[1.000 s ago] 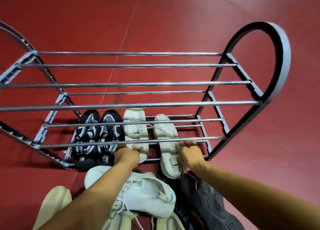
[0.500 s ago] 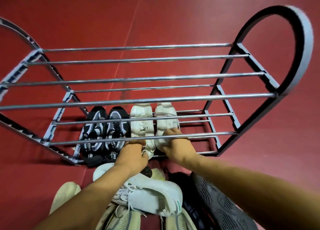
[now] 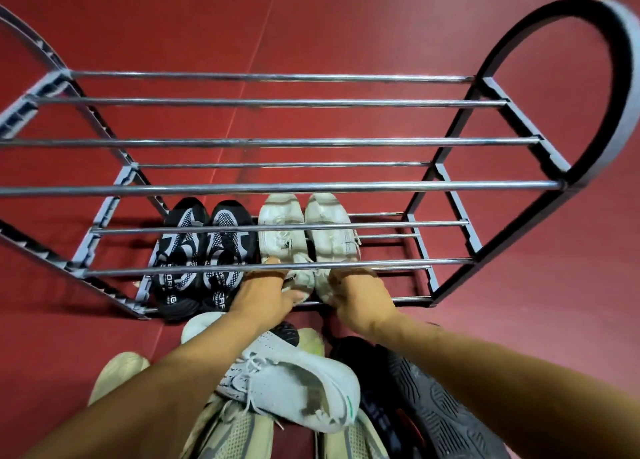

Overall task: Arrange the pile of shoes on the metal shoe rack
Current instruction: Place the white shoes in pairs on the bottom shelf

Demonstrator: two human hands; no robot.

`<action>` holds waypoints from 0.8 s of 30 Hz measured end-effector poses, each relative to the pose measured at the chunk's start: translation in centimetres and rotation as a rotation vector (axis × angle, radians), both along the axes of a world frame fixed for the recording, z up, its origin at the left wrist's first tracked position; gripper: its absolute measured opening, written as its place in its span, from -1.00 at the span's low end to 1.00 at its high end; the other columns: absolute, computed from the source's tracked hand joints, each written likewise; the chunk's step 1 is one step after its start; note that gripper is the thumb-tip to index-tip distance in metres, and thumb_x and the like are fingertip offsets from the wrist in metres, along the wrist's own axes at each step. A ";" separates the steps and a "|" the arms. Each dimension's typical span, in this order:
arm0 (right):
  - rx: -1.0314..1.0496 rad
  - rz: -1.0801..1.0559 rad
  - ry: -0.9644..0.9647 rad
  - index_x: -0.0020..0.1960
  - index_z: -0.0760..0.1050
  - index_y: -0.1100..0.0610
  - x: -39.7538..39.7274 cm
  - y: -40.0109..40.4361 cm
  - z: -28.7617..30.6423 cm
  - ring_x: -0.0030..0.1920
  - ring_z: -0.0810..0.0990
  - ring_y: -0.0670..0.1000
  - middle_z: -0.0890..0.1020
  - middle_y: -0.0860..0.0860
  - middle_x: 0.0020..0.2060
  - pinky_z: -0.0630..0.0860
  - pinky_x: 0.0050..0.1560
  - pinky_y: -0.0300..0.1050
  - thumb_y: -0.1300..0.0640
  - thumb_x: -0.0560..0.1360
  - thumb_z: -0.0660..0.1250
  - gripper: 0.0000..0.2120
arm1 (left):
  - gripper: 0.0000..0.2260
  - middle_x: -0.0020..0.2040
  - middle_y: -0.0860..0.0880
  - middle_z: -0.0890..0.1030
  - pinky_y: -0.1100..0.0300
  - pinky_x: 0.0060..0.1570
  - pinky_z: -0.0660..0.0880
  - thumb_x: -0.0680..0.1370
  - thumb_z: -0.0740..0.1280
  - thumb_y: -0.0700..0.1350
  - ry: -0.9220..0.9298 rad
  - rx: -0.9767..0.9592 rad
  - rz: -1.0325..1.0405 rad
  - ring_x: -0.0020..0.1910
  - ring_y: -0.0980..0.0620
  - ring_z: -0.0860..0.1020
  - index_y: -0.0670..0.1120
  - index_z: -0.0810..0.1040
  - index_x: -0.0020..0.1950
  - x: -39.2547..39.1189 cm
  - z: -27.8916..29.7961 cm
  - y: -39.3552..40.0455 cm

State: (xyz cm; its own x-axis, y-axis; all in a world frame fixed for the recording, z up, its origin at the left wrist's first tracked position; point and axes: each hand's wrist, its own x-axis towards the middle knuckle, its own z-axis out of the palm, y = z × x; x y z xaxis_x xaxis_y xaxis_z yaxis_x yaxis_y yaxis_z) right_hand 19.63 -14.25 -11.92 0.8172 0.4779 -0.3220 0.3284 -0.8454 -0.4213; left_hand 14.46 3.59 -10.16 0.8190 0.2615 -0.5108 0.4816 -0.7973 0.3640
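Note:
A metal shoe rack [image 3: 277,186] with chrome bars stands on the red floor. On its bottom tier a pair of black-and-white sneakers [image 3: 204,254] sits at the left. Beside them stands a pair of white sneakers, left one [image 3: 280,230] and right one [image 3: 329,230], toes pointing away. My left hand [image 3: 266,296] grips the heel of the left white sneaker. My right hand [image 3: 360,296] holds the heel of the right white sneaker. Below my arms lies the pile: a white mesh sneaker [image 3: 294,382] on its side, beige shoes [image 3: 228,434] and black shoes [image 3: 436,410].
The rack's upper tiers hold nothing. The right part of the bottom tier [image 3: 391,250] is bare bars. Curved dark side frames [image 3: 561,88] rise at both ends. Another beige shoe [image 3: 117,372] lies at the lower left on the floor.
Both hands pushed the two white sneakers deeper onto the bottom tier, and the right one has straightened up next to the left. The view has moved closer to the rack.

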 end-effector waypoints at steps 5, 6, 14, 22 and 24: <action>0.042 -0.026 -0.041 0.06 0.46 -0.02 0.0 0.8 -1.0 0.08 0.64 0.21 0.67 0.05 0.02 0.60 -0.02 -0.01 0.09 0.46 0.33 -0.81 | -0.64 0.05 -0.12 0.65 0.08 0.05 0.53 0.51 0.41 0.15 -0.050 0.090 0.014 0.08 -0.18 0.61 -0.03 0.58 0.21 0.6 0.2 0.1; 0.077 -0.027 -0.060 0.11 0.47 -0.05 0.9 0.8 -1.1 0.14 0.63 0.19 0.68 0.03 0.07 0.60 0.04 -0.01 0.09 0.46 0.33 -0.77 | -0.65 0.03 -0.12 0.64 0.09 0.03 0.53 0.51 0.41 0.14 -0.056 0.107 0.007 0.07 -0.17 0.61 -0.05 0.58 0.19 1.3 0.5 0.5; 0.051 -0.077 -0.183 0.36 0.37 0.10 1.5 -1.7 2.8 0.20 0.49 0.26 0.48 0.15 0.20 0.48 0.16 0.18 0.01 0.53 0.23 -0.58 | -0.43 0.36 -0.13 0.45 -0.06 0.41 0.30 0.63 0.06 0.25 -0.190 0.169 -0.331 0.37 -0.15 0.41 -0.10 0.27 0.49 -0.5 4.6 3.1; -0.150 0.347 0.113 0.28 0.37 0.06 -8.2 2.7 8.1 0.20 0.51 0.19 0.51 0.10 0.19 0.51 0.13 0.06 -0.26 0.33 0.41 -0.35 | -0.70 0.24 -0.09 0.52 -0.13 0.36 0.33 0.64 0.17 0.03 -0.524 0.122 0.155 0.27 -0.12 0.47 -0.10 0.50 0.27 -7.2 5.8 6.7; -0.113 0.278 0.123 -0.08 0.50 0.13 -6.6 2.9 8.6 -0.07 0.61 0.18 0.61 0.11 -0.13 0.52 -0.16 -0.08 0.07 0.37 0.42 -0.80 | -0.79 0.19 -0.06 0.49 -0.13 0.35 0.32 0.63 0.23 0.01 -0.574 0.095 0.346 0.23 -0.12 0.48 -0.05 0.51 0.18 -8.7 6.0 5.7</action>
